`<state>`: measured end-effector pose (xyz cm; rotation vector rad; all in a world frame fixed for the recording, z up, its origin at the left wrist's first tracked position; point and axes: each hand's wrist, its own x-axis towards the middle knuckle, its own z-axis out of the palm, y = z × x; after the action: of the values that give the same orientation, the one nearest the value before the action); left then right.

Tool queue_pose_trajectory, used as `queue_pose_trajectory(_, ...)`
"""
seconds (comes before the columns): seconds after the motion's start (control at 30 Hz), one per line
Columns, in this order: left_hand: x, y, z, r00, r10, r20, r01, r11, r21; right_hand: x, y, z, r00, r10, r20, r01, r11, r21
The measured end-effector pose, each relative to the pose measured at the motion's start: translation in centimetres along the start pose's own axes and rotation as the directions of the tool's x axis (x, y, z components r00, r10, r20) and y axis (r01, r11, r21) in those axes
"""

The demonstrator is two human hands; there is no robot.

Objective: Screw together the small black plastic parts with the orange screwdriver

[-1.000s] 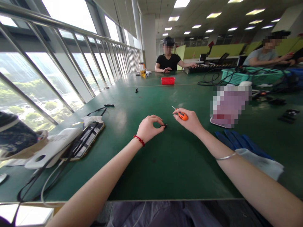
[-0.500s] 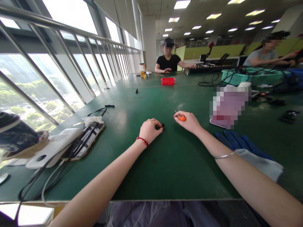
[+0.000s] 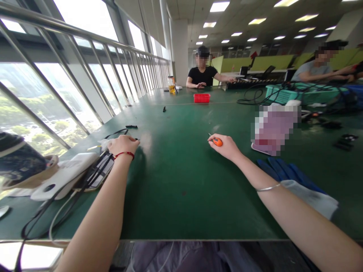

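Note:
My right hand [image 3: 225,146] is closed around a small screwdriver [image 3: 217,142] with a bulbous orange handle. Its thin metal shaft points up and to the left, past my fingertips. On the left side of the table, my left hand [image 3: 124,145] is pinched, and a bit of a small black part shows at its fingertips; most of that piece is hidden. Just beyond this hand lies a narrow black piece [image 3: 131,126]. A phone [image 3: 99,172] with black straps across it sits beside my left wrist, partly covered by the hand and forearm.
Farther off on the green table [image 3: 176,181] are a small black piece [image 3: 164,109] and a red basket [image 3: 201,98]. Blue gloves [image 3: 286,172] lie under my right forearm. A white device [image 3: 66,175] and cables are at left. A co-worker [image 3: 202,75] sits at the far end.
My left hand has moved left and slightly away from me, from the table's middle to beside the phone, with the small black part still pinched. My right hand has stayed in place with the screwdriver.

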<state>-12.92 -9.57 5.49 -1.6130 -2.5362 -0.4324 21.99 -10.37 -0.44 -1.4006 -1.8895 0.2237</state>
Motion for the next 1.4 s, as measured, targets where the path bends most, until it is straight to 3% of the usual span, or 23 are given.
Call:
queue_pose_trajectory(0.17, -0.1, 0.2, -0.2, 0.996, 0.011, 0.092, -0.012, 1.0, 0.006, 0.0, 0.1, 0.0, 1.0, -0.015, 0.001, 0.015, 1.0, -0.003)
queue_pose_trajectory(0.33, 0.8, -1.1, -1.9, 0.998, -0.015, -0.053, 0.011, 0.997, -0.072, 0.0, 0.1, 0.1, 1.0, -0.017, 0.008, 0.017, 1.0, -0.007)
queue_pose_trajectory(0.4, 1.2, -1.8, -2.1, 0.999, -0.043, -0.032, 0.041, 0.996, -0.073, -0.1, 0.1, 0.1, 1.0, -0.017, 0.014, 0.017, 1.0, -0.008)
queue_pose_trajectory(0.5, 1.8, -2.9, -1.4, 0.997, 0.0, 0.075, 0.007, 0.995, -0.101, -0.1, 0.1, 0.1, 0.999, -0.022, 0.023, 0.023, 1.0, -0.009)
queue_pose_trajectory(0.63, 2.5, -4.0, -0.1, 0.99, 0.065, 0.122, -0.048, 0.989, -0.141, -0.1, 0.1, 0.1, 0.999, -0.032, 0.024, 0.032, 0.999, -0.01)
queue_pose_trajectory(0.77, 3.0, -4.5, 0.5, 0.987, 0.099, 0.13, -0.072, 0.978, -0.198, -0.1, 0.1, 0.2, 0.999, -0.038, 0.026, 0.038, 0.999, -0.007)
queue_pose_trajectory(1.4, 3.1, -4.3, 0.5, 0.979, 0.124, 0.161, -0.106, 0.987, -0.118, 0.0, 0.1, 0.1, 0.998, -0.022, 0.056, 0.023, 1.0, -0.014)
